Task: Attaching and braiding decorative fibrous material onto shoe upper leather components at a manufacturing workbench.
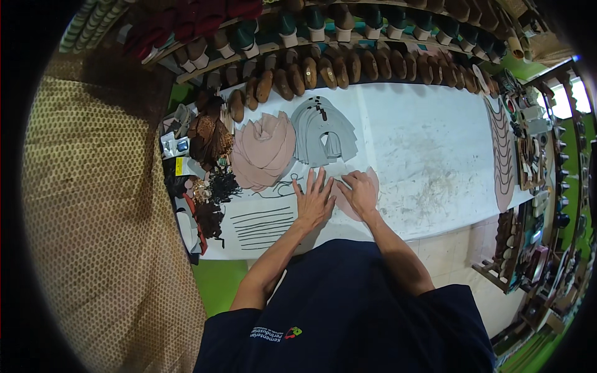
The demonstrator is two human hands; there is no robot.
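My left hand [314, 202] lies with its fingers spread over the white table, at the left edge of a pale pink shoe-upper piece [349, 210]. My right hand [359, 194] rests on the same piece, fingers bent and slightly apart, fingertips pressing near its left edge. Both hands partly cover the piece, and nothing shows gripped in either. Left of my left hand lie thin dark curved strips [286, 185] and a row of straight dark strips [264, 225]. Beyond them are a fanned pile of pink pieces [261, 149] and a fanned stack of grey pieces [326, 133].
Brown shoe lasts [348, 67] line the table's far edge below a shelf of shoes [317, 28]. Black and brown scraps [222, 186] crowd the left end. Overlapping strip-edged pink pieces [502, 155] lie at the right end. A patterned cloth [99, 186] hangs at left.
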